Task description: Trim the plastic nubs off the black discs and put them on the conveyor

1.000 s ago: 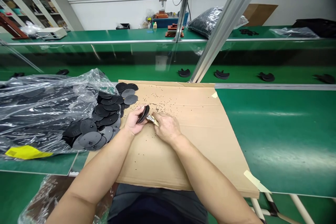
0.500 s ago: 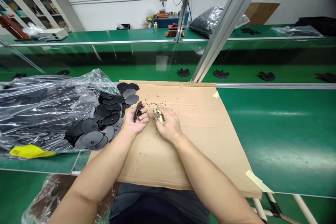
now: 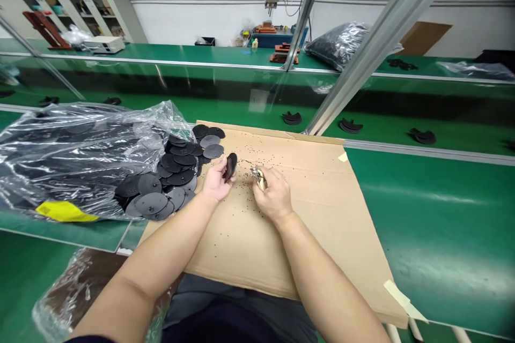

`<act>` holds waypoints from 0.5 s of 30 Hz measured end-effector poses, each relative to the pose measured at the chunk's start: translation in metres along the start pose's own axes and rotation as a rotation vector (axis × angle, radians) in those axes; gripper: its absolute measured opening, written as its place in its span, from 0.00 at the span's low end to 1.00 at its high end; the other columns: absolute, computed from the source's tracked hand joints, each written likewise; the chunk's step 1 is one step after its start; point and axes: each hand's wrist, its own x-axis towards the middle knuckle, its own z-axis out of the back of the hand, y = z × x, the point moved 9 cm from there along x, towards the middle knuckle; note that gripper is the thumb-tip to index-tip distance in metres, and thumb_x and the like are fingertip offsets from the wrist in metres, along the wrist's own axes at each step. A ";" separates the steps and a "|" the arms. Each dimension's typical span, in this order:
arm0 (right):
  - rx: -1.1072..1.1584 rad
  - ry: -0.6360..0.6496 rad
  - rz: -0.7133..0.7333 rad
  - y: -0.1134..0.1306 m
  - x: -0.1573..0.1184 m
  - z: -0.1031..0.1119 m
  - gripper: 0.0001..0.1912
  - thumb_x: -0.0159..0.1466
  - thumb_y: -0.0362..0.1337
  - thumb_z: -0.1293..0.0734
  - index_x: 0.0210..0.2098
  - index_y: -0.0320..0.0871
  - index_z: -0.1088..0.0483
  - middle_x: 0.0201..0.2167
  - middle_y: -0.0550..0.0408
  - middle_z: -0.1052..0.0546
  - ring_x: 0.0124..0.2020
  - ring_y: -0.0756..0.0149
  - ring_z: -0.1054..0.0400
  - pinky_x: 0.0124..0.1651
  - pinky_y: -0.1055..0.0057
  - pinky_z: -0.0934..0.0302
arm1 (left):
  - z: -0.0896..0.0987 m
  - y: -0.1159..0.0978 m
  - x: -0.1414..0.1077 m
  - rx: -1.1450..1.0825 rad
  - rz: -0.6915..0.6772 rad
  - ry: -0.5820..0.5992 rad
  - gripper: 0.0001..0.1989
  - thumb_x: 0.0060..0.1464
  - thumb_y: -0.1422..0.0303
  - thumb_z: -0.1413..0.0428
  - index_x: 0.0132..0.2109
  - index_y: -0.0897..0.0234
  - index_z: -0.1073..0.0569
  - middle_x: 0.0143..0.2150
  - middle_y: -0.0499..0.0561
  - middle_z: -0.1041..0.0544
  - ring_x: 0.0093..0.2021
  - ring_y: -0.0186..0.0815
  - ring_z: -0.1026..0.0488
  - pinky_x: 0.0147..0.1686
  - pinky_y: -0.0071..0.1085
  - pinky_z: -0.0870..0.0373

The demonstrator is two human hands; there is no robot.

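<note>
My left hand (image 3: 217, 182) pinches a black plastic disc (image 3: 230, 166), which stands edge-on above the cardboard. My right hand (image 3: 273, 193) is shut on a small metal cutter (image 3: 259, 177) with a pale grip, its jaws poking out towards the disc, with a small gap between them. The fingers hide most of the cutter. Tiny black bits (image 3: 245, 190) lie scattered over the cardboard sheet (image 3: 314, 241) beneath both hands. A heap of similar black discs (image 3: 173, 178) lies just left of my left hand.
A clear plastic bag of black discs (image 3: 72, 155) with a yellow label (image 3: 64, 211) lies to the left. Green workbench (image 3: 438, 225) surrounds the cardboard. Beyond an aluminium rail (image 3: 426, 150) and upright post (image 3: 341, 80), black parts (image 3: 350, 126) stand in a row.
The disc has turned in my left hand and now stands up beyond the fingers. The view has shifted and tilted slightly, and my right hand still holds the cutter close by.
</note>
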 end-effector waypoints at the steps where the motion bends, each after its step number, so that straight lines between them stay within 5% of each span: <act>1: -0.009 0.006 0.003 0.000 0.000 -0.001 0.17 0.58 0.33 0.40 0.46 0.42 0.30 0.37 0.49 0.27 0.41 0.59 0.33 0.49 0.65 0.39 | 0.003 -0.001 0.001 0.018 -0.027 -0.035 0.03 0.56 0.72 0.47 0.34 0.64 0.33 0.24 0.46 0.32 0.19 0.27 0.37 0.17 0.22 0.43; 5: 0.015 -0.016 0.027 -0.003 0.000 -0.002 0.13 0.59 0.34 0.39 0.42 0.42 0.30 0.35 0.50 0.26 0.39 0.60 0.32 0.46 0.65 0.37 | 0.004 -0.004 0.006 0.001 -0.114 -0.045 0.06 0.51 0.73 0.41 0.35 0.64 0.33 0.28 0.45 0.28 0.25 0.28 0.31 0.24 0.23 0.35; 10: 0.042 -0.265 0.056 0.000 0.002 0.022 0.13 0.61 0.36 0.39 0.45 0.41 0.32 0.34 0.50 0.28 0.37 0.60 0.33 0.44 0.63 0.35 | -0.004 -0.005 0.013 -0.057 -0.164 0.079 0.16 0.42 0.79 0.37 0.39 0.65 0.31 0.34 0.48 0.25 0.33 0.29 0.27 0.34 0.26 0.30; 13: 0.046 -0.331 0.098 0.024 0.017 0.033 0.14 0.61 0.36 0.38 0.45 0.41 0.33 0.34 0.50 0.29 0.37 0.60 0.33 0.44 0.63 0.36 | -0.007 0.001 0.013 -0.020 -0.140 0.132 0.18 0.40 0.78 0.35 0.39 0.66 0.31 0.34 0.49 0.25 0.34 0.31 0.27 0.36 0.28 0.30; 15: 0.048 -0.217 0.155 0.052 0.033 0.024 0.14 0.61 0.36 0.39 0.46 0.42 0.33 0.37 0.49 0.28 0.40 0.59 0.33 0.46 0.63 0.37 | -0.011 0.000 0.011 0.027 -0.165 0.177 0.16 0.40 0.75 0.35 0.38 0.67 0.30 0.35 0.50 0.26 0.35 0.32 0.27 0.39 0.29 0.31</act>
